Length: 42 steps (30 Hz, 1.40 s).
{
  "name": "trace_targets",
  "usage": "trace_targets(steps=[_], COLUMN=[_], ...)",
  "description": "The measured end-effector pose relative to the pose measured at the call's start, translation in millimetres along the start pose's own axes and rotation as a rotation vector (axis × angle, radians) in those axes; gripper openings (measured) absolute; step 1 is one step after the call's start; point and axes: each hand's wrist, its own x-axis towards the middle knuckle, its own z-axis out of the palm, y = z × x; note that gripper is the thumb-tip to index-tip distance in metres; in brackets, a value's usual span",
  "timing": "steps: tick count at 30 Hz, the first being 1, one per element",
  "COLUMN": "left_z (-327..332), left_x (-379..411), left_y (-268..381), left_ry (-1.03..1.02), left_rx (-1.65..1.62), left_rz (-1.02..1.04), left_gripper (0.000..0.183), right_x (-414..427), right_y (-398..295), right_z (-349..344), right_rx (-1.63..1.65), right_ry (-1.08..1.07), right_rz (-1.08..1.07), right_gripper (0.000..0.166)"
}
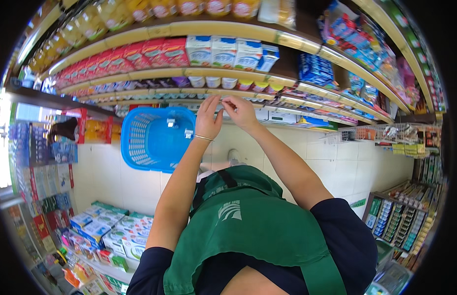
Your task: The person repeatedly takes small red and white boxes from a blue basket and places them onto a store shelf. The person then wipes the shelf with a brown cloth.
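My left hand (209,120) is raised before the shelves, fingers pointing forward and thumb apart; no object shows in it. Close beside it is my right hand (241,112), its fingers curled and thumb near the forefinger. Whether something small sits between those fingertips cannot be made out. Just beyond both hands, a shelf row holds small white tubs (213,82) and pink tubs with yellow lids (245,85). Below and left of my left hand, a blue plastic basket (158,145) contains two small whitish items (171,122), near its far and right sides.
Red cartons (143,54) and white-and-blue cartons (223,51) line a higher shelf. Bottles of yellow-orange contents (163,8) stand above. Stacked boxes (110,228) are at the lower left. A wire rack (383,132) juts out at right. Pale tiles (287,147) cover the floor.
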Motion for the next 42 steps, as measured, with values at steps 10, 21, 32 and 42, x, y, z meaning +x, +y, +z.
trace_targets(steps=[10, 21, 32, 42], left_z=[-55.6, -90.3, -79.0, -87.7], left_x=[-122.7, -206.6, -223.7, -228.3], left_y=[-89.4, -182.3, -252.3, -268.6], left_ry=[0.104, 0.046, 0.021, -0.136], left_rx=[-0.026, -0.002, -0.039, -0.062], left_rz=[-0.545, -0.92, -0.946, -0.968], left_gripper=[0.037, 0.052, 0.052, 0.05], right_x=[-23.6, -31.0, -27.5, -36.7], right_y=[25.9, 88.4, 122.3, 142.2], right_z=[150.9, 278.7, 345.3, 366.2], right_rx=[-0.038, -0.413, -0.698, -0.618], right_ry=[-0.406, -0.493, -0.582, -0.535], right_rz=[0.128, 0.17, 0.382, 0.49], right_gripper=[0.015, 0.046, 0.059, 0.05])
